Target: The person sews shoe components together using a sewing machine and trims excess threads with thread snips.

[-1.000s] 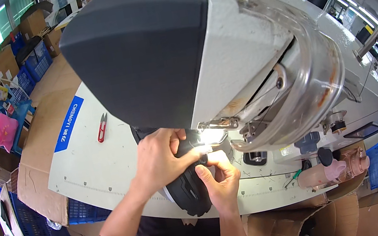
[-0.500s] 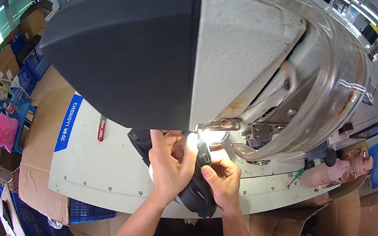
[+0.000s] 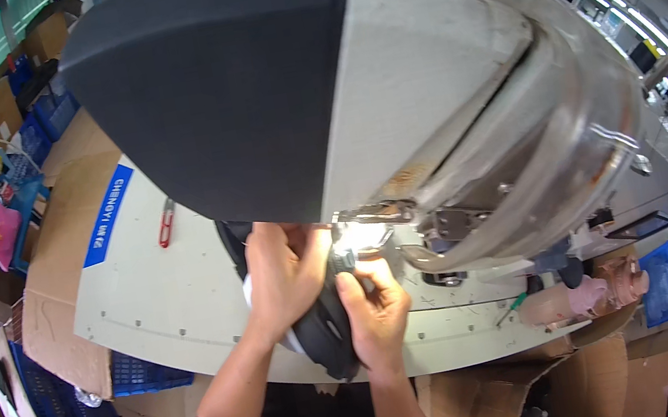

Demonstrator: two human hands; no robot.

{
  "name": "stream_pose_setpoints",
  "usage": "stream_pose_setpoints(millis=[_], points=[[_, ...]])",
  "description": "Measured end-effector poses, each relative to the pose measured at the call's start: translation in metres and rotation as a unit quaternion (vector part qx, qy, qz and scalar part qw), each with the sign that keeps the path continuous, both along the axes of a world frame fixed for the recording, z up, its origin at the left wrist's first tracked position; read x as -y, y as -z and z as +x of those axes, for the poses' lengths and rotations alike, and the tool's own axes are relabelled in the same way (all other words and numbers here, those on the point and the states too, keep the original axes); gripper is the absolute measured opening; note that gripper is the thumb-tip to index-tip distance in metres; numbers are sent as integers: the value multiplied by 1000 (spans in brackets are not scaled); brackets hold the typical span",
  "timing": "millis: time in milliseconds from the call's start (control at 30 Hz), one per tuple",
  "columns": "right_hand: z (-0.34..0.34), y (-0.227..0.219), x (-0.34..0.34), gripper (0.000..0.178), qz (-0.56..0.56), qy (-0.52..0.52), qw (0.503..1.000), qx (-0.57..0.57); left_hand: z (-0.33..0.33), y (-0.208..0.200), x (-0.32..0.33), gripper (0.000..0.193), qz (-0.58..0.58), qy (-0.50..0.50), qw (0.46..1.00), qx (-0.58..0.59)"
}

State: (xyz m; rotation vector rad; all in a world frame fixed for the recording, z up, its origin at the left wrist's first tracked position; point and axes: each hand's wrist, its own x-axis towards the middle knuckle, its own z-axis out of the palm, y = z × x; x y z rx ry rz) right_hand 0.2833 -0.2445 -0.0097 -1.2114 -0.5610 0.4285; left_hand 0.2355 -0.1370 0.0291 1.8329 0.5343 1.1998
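Observation:
A black, padded fabric piece (image 3: 322,334) with a pale edge lies curved on the sewing machine's bed, partly hidden by my hands. My left hand (image 3: 280,279) is closed on its upper part, the fingertips partly out of sight beneath the machine's dark head cover. My right hand (image 3: 379,311) pinches the edge nearer me, thumb against bent fingers. Both hands are just left of the lit needle area of the sewing machine (image 3: 420,88). The glare there hides the exact stitching point.
Red-handled snips (image 3: 167,224) lie on the white tabletop (image 3: 151,305) at left. A green-handled tool (image 3: 511,308) and a pink bottle (image 3: 562,304) are at right. Blue crates (image 3: 76,411) stand at lower left, cardboard (image 3: 480,396) below the table's right side.
The whole view has shifted slightly, with the scene sliding left and up. Both hands keep their hold on the black fabric piece and remain close to the needle area.

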Motion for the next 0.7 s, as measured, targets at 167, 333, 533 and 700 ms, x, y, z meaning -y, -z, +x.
stream_pose_setpoints(millis=[167,333,533,700], points=[[1,-7,4,8,17,31,998,-52,-16,-4,-12,19,-25,16,995,-91],[25,37,31,27,-96,-38,989,107,-16,-14,4,23,-136,95,986,32],[21,-22,50,45,-181,-275,939,-98,-25,-44,8,42,37,45,970,-238],[15,-47,58,47,-177,-256,947,-79,-18,-21,5,56,163,-5,962,-218]])
